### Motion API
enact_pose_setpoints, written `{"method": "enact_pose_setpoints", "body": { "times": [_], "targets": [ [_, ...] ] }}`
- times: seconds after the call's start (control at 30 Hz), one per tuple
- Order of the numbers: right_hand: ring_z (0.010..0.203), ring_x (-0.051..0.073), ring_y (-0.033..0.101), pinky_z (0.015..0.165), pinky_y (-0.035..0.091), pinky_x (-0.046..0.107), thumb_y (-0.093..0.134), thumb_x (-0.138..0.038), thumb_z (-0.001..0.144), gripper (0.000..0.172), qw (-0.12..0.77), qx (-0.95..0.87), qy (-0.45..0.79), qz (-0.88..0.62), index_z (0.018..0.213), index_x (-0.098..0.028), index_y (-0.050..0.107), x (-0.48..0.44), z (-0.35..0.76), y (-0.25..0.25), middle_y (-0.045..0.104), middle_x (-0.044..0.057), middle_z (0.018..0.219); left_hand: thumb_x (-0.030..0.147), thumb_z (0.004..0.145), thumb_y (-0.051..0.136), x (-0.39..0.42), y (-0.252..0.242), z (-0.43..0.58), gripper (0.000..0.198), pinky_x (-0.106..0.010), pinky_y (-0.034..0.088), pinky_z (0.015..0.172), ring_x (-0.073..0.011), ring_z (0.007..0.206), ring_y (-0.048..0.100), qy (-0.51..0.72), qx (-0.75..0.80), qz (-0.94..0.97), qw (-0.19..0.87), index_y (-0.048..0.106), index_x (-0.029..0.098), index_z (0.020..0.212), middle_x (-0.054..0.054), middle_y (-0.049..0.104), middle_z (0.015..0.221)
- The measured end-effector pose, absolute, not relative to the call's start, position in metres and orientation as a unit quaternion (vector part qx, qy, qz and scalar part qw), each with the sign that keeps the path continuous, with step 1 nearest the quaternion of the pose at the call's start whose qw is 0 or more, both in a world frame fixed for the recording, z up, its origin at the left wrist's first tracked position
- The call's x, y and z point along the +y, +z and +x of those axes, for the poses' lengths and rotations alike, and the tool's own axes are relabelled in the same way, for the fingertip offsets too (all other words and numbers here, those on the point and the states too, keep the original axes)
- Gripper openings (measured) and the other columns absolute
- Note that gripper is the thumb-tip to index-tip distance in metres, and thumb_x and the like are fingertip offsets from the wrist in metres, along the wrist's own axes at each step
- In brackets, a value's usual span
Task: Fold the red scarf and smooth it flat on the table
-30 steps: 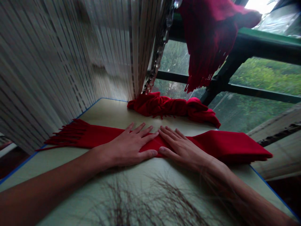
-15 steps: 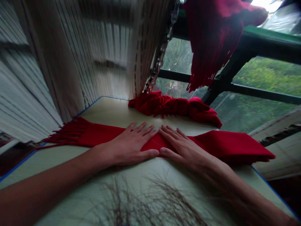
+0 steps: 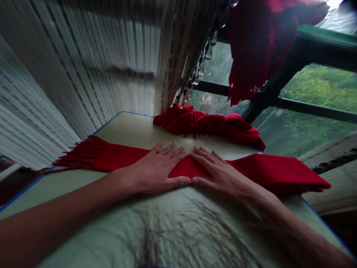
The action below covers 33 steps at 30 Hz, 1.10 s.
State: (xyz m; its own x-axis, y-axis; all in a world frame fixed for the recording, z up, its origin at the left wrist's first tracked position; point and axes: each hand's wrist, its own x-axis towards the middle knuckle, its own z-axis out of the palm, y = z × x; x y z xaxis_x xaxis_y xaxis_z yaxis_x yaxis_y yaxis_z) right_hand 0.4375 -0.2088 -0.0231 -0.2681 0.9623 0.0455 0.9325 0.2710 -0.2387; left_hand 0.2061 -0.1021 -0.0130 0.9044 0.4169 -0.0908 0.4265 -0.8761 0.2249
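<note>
A long red scarf (image 3: 119, 158) lies folded across the table, with fringe at its left end and a thicker folded part at the right. Flat on its middle rests my left hand (image 3: 156, 169), fingers spread. My right hand (image 3: 217, 171) also lies flat on the scarf, just to the right, its fingers stretched out. The two thumbs meet or nearly meet at the scarf's near edge. Neither hand grips anything.
Behind lies a crumpled red cloth (image 3: 206, 124) on the pale table (image 3: 125, 128). Striped curtains (image 3: 131, 89) hang at the left and back. Another fringed red cloth (image 3: 251, 56) hangs before the window at the upper right. Blurred hair crosses the bottom.
The view has shifted slightly, so the hanging cloth and window stand further right. Both hands stay flat on the scarf, with the thumbs a little closer together.
</note>
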Motion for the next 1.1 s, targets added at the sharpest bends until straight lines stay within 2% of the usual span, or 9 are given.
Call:
{"method": "enact_pose_setpoints", "body": {
  "times": [0.2,0.63,0.87,1.0,1.1],
  "targets": [
    [0.158,0.030,0.013,0.128,0.013,0.059,0.047,-0.068,0.098,0.082,0.081,-0.793,0.084,-0.598,0.164,-0.028,0.021,-0.209,0.439,-0.024,0.019,0.010,0.171,0.082,0.096,0.028,-0.101,-0.013,0.205,0.091,-0.057,0.004,0.127,-0.0317,0.159,0.008,-0.016,0.214,0.969,0.123,0.016,0.024,0.165,-0.006,0.011,0.171],
    [0.157,0.032,0.016,0.126,0.016,0.062,0.043,-0.068,0.099,0.081,0.070,-0.790,0.059,-0.606,0.164,-0.024,0.022,-0.206,0.437,-0.029,0.022,0.013,0.170,0.079,0.098,0.027,-0.102,-0.012,0.207,0.086,-0.057,0.004,0.127,-0.0309,0.159,0.007,-0.020,0.213,0.970,0.116,0.018,0.026,0.165,-0.006,0.012,0.171],
    [0.157,0.034,0.011,0.125,0.015,0.066,0.043,-0.071,0.097,0.085,0.046,-0.776,0.070,-0.626,0.164,-0.024,0.021,-0.210,0.439,-0.026,0.016,0.012,0.171,0.080,0.097,0.030,-0.099,-0.010,0.205,0.086,-0.058,0.005,0.127,-0.0312,0.159,0.004,-0.033,0.219,0.970,0.098,0.013,0.031,0.165,-0.005,0.007,0.172],
    [0.158,0.032,0.011,0.126,0.013,0.063,0.040,-0.070,0.099,0.080,0.065,-0.773,0.075,-0.626,0.164,-0.026,0.022,-0.210,0.441,-0.021,0.019,0.009,0.171,0.082,0.095,0.037,-0.099,-0.004,0.204,0.087,-0.056,0.008,0.127,-0.0321,0.158,0.010,-0.027,0.212,0.971,0.103,0.022,0.032,0.164,-0.005,0.013,0.171],
    [0.158,0.030,0.010,0.127,0.011,0.062,0.035,-0.067,0.102,0.077,0.088,-0.778,0.058,-0.619,0.165,-0.026,0.019,-0.210,0.441,-0.018,0.019,0.009,0.171,0.081,0.096,0.034,-0.099,-0.002,0.205,0.083,-0.056,0.010,0.127,-0.0318,0.158,0.013,-0.009,0.217,0.971,0.103,0.030,0.031,0.162,-0.005,0.017,0.171]
  ]
}}
